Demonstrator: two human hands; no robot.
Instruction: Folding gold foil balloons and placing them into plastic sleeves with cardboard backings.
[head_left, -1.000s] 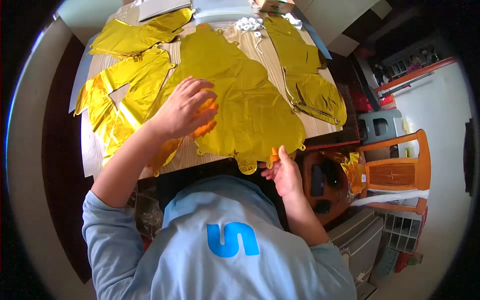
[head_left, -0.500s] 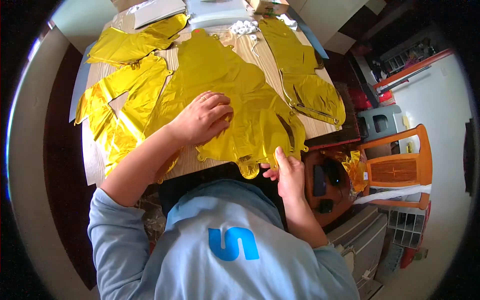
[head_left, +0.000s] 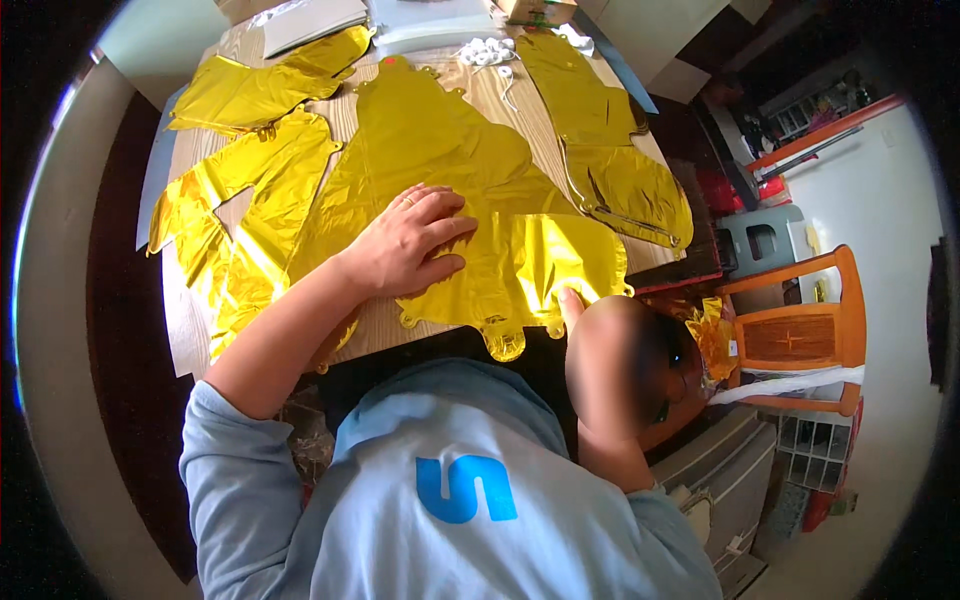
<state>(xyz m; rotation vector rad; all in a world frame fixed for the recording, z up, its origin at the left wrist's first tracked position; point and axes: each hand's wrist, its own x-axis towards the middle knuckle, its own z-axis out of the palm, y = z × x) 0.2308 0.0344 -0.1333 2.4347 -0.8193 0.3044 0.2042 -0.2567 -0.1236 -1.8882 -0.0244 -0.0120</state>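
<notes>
A large, flat gold foil balloon, with small tabs along its edge, lies over the middle of the table. My left hand rests on it palm down, fingers stretched out and a little bent. At the balloon's near right edge is my right hand. Its thumb presses on top of the foil there, while a blurred patch covers most of the hand and its other fingers are hidden. The foil between both hands is smooth and shiny, and a rounded end tab hangs just over the table's near edge.
More flat gold foil pieces lie on the left and right of the wooden table. White ribbon rolls, a clear plastic box and a cardboard box stand at the back. A wooden chair is to the right.
The near right part of the foil has been drawn slightly right and flattened, and it now catches bright light. My right hand has shifted a little with it; my left hand has barely moved.
</notes>
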